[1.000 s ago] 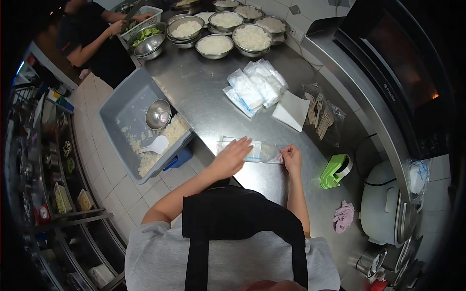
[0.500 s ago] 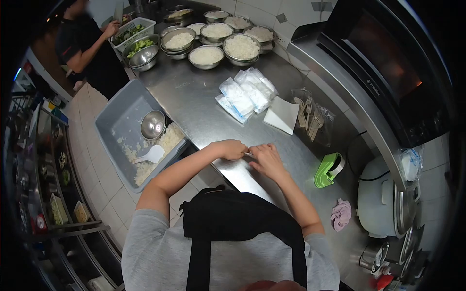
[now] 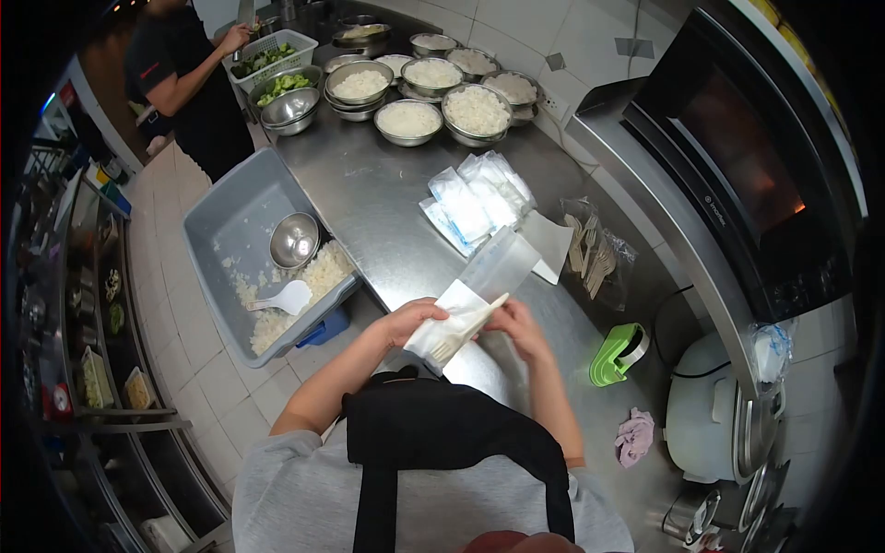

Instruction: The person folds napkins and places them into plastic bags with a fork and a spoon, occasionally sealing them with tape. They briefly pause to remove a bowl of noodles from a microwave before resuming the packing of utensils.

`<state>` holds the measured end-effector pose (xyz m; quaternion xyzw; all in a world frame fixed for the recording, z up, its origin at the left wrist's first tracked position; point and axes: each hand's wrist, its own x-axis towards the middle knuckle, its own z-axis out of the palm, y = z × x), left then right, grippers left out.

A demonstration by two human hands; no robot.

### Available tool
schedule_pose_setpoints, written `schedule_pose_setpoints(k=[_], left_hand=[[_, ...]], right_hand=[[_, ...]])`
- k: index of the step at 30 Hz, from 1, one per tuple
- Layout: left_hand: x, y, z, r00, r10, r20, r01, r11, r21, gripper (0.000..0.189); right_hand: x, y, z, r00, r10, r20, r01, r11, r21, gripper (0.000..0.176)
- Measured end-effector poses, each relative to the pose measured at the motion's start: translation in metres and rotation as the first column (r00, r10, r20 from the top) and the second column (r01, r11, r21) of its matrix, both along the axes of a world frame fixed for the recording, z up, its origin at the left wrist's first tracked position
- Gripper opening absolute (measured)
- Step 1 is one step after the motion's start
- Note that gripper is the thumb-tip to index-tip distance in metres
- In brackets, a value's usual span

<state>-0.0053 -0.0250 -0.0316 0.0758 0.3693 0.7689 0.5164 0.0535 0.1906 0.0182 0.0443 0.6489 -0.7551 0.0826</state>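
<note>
The left hand [image 3: 413,321] is closed on a white napkin [image 3: 458,302], its thumb pressed on top, and the right hand [image 3: 518,329] has its fingers drawn together on the handle of a fork [image 3: 449,346]. The fork lies slantwise over the napkin, tines toward the near left, above the near edge of the bench [image 3: 355,189]. A clear plastic sleeve [image 3: 501,264] stretches out from the napkin to the far right. Beyond it sit packed white packets [image 3: 475,198], with a bag of forks [image 3: 595,256] farther right; a gray tub [image 3: 214,244] with rice stands left.
</note>
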Motion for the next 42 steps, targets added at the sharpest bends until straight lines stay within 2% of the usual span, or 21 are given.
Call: schedule_pose_setpoints(k=[2,4,5,9,10,11,12,13,15,19,22,24,28,31,32,35,36,37,39,41,42], left_hand=[[0.010,0.006,-0.001,0.992,0.125,0.010,-0.123,0.986,-0.114,0.044],[0.021,0.012,0.002,0.983,0.183,0.019,-0.179,0.975,-0.132,0.042],[0.025,0.012,0.003,0.970,0.243,0.026,-0.237,0.960,-0.150,0.041],[0.023,0.010,0.006,0.981,0.191,-0.011,-0.192,0.980,-0.048,0.044],[0.016,0.015,0.013,0.956,0.196,-0.217,-0.233,0.959,-0.161,0.047],[0.005,0.019,0.024,0.885,0.166,-0.435,-0.261,0.950,-0.169,0.048],[-0.006,0.026,0.038,0.839,0.236,-0.490,-0.332,0.936,-0.117,0.047],[-0.017,0.036,0.046,0.693,0.347,-0.632,-0.430,0.903,0.025,0.042],[-0.022,0.047,0.081,0.307,0.468,-0.829,-0.579,0.783,0.228,0.028],[-0.006,0.039,0.053,0.143,0.232,-0.962,-0.536,0.835,0.122,0.015],[0.017,0.028,-0.009,0.158,0.100,-0.982,-0.532,0.847,0.001,0.008],[0.031,0.020,-0.036,0.557,0.023,-0.830,-0.452,0.847,-0.280,0.013],[0.023,0.025,-0.043,0.663,0.035,-0.748,-0.440,0.826,-0.352,0.016],[0.016,0.030,-0.014,0.637,-0.187,-0.748,-0.423,0.726,-0.542,0.020],[0.014,0.031,-0.026,0.468,-0.174,-0.866,-0.526,0.733,-0.432,0.022],[0.008,0.033,-0.037,0.418,-0.203,-0.885,-0.552,0.717,-0.425,0.021],[0.010,0.031,-0.033,0.642,-0.040,-0.766,-0.478,0.761,-0.439,0.022],[0.008,0.029,-0.032,0.645,-0.039,-0.763,-0.477,0.759,-0.442,0.022],[0.005,0.017,-0.033,0.810,0.238,-0.536,-0.509,0.739,-0.441,0.030],[0.006,-0.002,-0.033,0.832,0.224,-0.508,-0.477,0.757,-0.447,0.039],[0.015,-0.009,-0.021,0.950,0.120,-0.288,-0.257,0.826,-0.502,0.040]], right_hand=[[-0.002,-0.022,-0.008,0.999,-0.010,0.044,0.014,0.996,-0.084,0.026],[-0.016,-0.029,-0.020,0.971,-0.228,0.071,0.235,0.965,-0.117,0.018],[-0.021,-0.027,-0.019,0.971,-0.227,0.070,0.234,0.965,-0.120,0.018],[-0.036,-0.022,0.001,0.962,-0.258,-0.085,0.260,0.965,0.025,0.008],[-0.039,-0.017,0.005,0.964,-0.211,-0.162,0.238,0.956,0.170,0.007],[-0.041,-0.015,0.009,0.961,-0.154,-0.230,0.223,0.923,0.315,0.008],[-0.042,-0.019,0.021,0.894,-0.134,-0.428,0.289,0.902,0.322,0.007],[-0.038,-0.020,0.032,0.895,-0.132,-0.426,0.289,0.899,0.329,0.007],[-0.035,-0.019,0.049,0.622,0.034,-0.783,0.582,0.649,0.491,0.008],[-0.008,-0.008,0.002,0.617,0.082,-0.783,0.571,0.637,0.517,0.013],[0.026,-0.009,-0.061,0.777,0.074,-0.625,0.442,0.642,0.627,0.015],[0.045,-0.012,-0.083,0.881,-0.001,-0.472,0.344,0.686,0.641,0.009],[0.040,-0.010,-0.090,0.946,-0.100,-0.308,0.281,0.726,0.627,0.010],[0.030,-0.010,-0.092,0.967,-0.136,-0.213,0.243,0.733,0.635,0.018],[0.027,-0.010,-0.092,0.972,-0.125,-0.197,0.226,0.711,0.666,0.019],[0.021,-0.012,-0.083,0.989,-0.116,-0.096,0.150,0.711,0.687,0.018],[0.020,-0.012,-0.079,0.991,-0.114,-0.075,0.135,0.728,0.672,0.017],[0.018,-0.011,-0.081,0.991,-0.112,-0.071,0.131,0.729,0.672,0.017],[0.017,-0.010,-0.081,0.992,-0.124,-0.037,0.127,0.864,0.488,0.017],[0.016,-0.009,-0.074,0.989,-0.146,-0.005,0.136,0.908,0.396,0.016],[0.018,-0.010,-0.069,0.992,-0.128,-0.009,0.124,0.931,0.345,0.016]])
